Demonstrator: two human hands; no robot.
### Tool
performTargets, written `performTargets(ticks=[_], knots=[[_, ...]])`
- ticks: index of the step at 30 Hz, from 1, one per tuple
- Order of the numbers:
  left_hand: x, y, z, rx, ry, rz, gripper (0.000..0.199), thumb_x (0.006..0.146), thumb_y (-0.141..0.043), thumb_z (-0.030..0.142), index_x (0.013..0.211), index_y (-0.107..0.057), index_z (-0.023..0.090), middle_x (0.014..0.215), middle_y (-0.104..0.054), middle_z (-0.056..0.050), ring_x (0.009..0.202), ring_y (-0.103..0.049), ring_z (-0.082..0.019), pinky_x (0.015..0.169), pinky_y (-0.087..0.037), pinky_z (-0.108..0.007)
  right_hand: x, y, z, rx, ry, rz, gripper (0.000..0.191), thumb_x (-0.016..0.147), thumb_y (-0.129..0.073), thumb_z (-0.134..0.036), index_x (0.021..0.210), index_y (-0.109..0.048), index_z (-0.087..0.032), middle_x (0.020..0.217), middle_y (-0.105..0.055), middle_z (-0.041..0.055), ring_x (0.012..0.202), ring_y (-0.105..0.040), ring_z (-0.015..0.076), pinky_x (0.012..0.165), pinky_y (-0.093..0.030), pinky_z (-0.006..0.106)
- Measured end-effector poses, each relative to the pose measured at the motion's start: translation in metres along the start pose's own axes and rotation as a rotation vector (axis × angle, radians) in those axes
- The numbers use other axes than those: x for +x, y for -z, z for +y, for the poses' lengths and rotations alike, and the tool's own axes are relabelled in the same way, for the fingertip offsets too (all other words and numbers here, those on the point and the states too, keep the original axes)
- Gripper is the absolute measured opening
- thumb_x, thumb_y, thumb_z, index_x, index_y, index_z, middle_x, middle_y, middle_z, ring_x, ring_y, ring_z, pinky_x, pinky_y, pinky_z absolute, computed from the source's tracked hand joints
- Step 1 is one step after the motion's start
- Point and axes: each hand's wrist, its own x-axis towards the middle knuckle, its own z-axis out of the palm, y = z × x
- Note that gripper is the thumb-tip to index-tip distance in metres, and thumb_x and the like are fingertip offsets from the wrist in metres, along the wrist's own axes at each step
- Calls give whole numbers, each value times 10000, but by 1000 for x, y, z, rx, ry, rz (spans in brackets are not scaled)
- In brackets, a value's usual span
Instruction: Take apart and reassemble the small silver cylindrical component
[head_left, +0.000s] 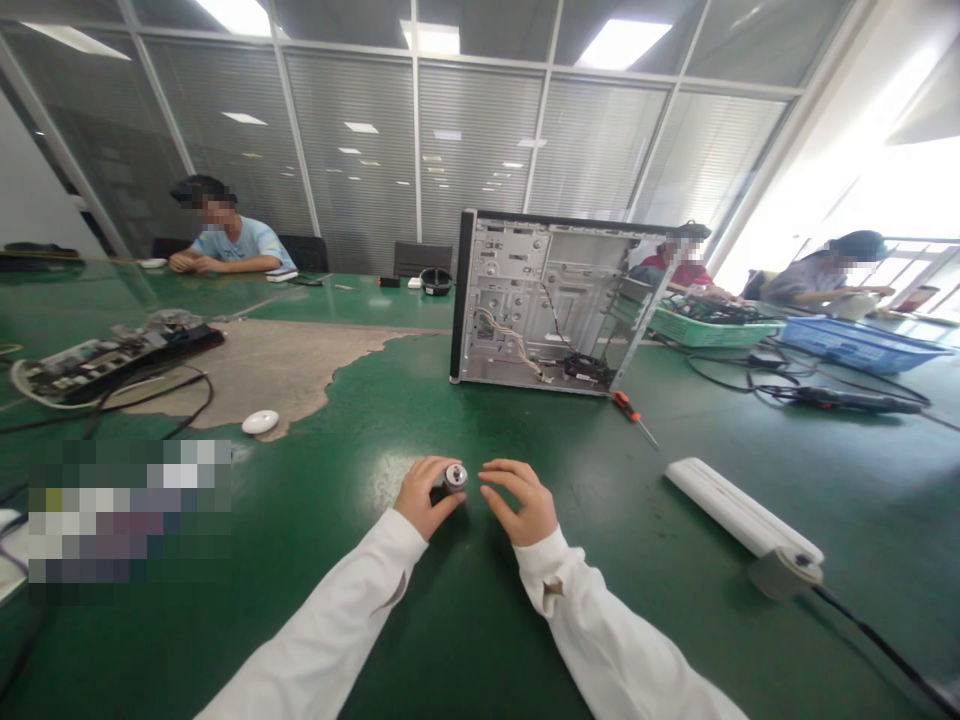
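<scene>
- Green tabletop, glossy, brown bare patch at left.
- Behind: glass wall with blinds, ceiling lights above.
- Three people seated across: one in light blue left, two right, near green basket and blue basket.
- Gutted computer case stands upright ahead; orange-black screwdriver lies by its right corner.
- White bar with dark cable, right.
- Left hand: thumb and fingers curled around small metal-topped cylinder, gripping it, front centre; whether cylinder touches tabletop, can't tell.
- Right hand: thumb and fingers spread, gap between, just beside cylinder, not touching.
</scene>
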Motion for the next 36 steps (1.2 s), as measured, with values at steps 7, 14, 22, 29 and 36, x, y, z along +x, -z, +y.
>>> performTargets(ticks=[7,14,22,29,36], knots=[[-2,1,9,139,-142,-39,306,668,-582,320,947,-550,198,944,-570,-65,924,-479,-218,807,-363,-367,1,5,-11,-18,46,-79,187,707,-537,-177,871,-616,-222,965,-535,68,873,-499,185,710,-457,319],[-3,-1,12,173,-169,-28,288,689,-563,326,942,-551,188,944,-570,-67,914,-484,-208,785,-367,-356,1,4,-15,-17,100,-78,158,701,-531,-155,825,-612,-209,967,-520,72,870,-492,184,689,-454,306],[-1,1,7,129,-96,-9,307,651,-605,283,937,-551,185,940,-586,-62,913,-493,-209,812,-372,-354,3,8,-7,-51,68,-23,136,714,-504,-163,817,-586,-196,958,-520,73,881,-484,183,765,-421,336],[3,5,-7,62,106,77,313,625,-613,281,915,-562,175,929,-587,-61,907,-505,-207,824,-378,-342,-8,-1,27,-355,-175,-191,64,628,-588,-157,660,-605,-210,972,-533,64,943,-444,239,756,-382,394],[3,5,-10,-85,254,70,355,583,-627,309,908,-578,176,938,-583,-65,906,-516,-218,792,-388,-328,2,4,35,33,-403,-132,160,630,-606,-282,773,-630,-214,893,-598,63,875,-510,219,766,-390,391]])
